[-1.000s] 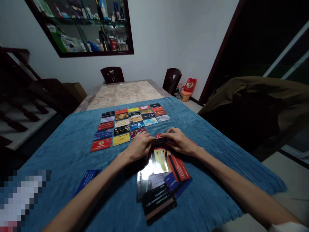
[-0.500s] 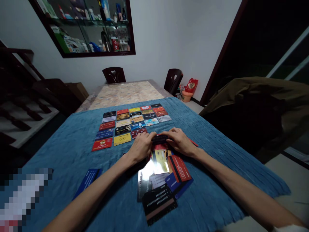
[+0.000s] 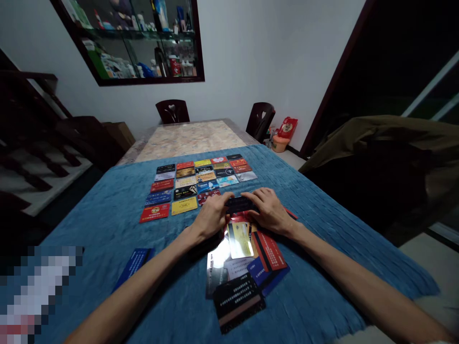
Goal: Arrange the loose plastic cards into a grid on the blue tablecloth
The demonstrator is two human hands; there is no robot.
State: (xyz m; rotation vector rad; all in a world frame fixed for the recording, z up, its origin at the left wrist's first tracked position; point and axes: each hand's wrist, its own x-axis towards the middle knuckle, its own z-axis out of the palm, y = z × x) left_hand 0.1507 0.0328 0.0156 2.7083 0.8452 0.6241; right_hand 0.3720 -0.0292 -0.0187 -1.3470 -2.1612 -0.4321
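Note:
A dark card point(image 3: 238, 205) is held between my two hands at the middle of the cloth. My left hand point(image 3: 214, 213) is closed on its left end, my right hand point(image 3: 269, 211) on its right end. Just beyond them lie rows of cards, among them a yellow card point(image 3: 184, 205) and a red card point(image 3: 154, 212). Nearer to me is a loose overlapping pile: a pale yellow card point(image 3: 240, 240), a red card point(image 3: 269, 249) with a dark stripe, a blue card point(image 3: 272, 279) and a black card point(image 3: 239, 302). A red card's edge shows right of my right hand.
A blue cloth point(image 3: 322, 253) covers the near part of the table. Beside my left forearm lies a blue card point(image 3: 134, 267). Two chairs stand at the far end, and a brown cloth point(image 3: 376, 131) hangs at right. The lower left corner is pixelated.
The whole view has shifted slightly to the right. My hands stay around the dark card, whose face shows a little more clearly. The cards on the cloth lie as before.

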